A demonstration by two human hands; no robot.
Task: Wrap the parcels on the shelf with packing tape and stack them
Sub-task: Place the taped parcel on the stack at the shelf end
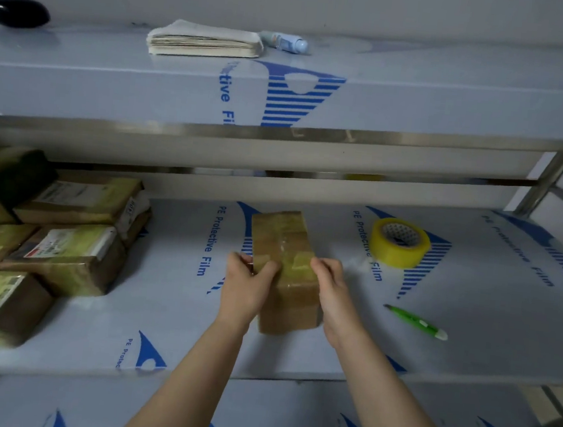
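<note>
The left hand (246, 282) gripped the left side of a brown parcel (287, 245), with its thumb on top. The right hand (330, 285) held the right side, fingers curled on the edge. The parcel sat in the middle of the shelf (474, 338), shiny with tape. Near it on the right lay a yellow tape roll (400, 243), flat on its side. A green pen (415, 322) lay closer to the front edge. Well to the left, more parcels (70, 251) were packed close together. On the top shelf (114, 73) were a pile of papers (204, 40), a small bottle (284, 42) and a black thing (16, 12).
</note>
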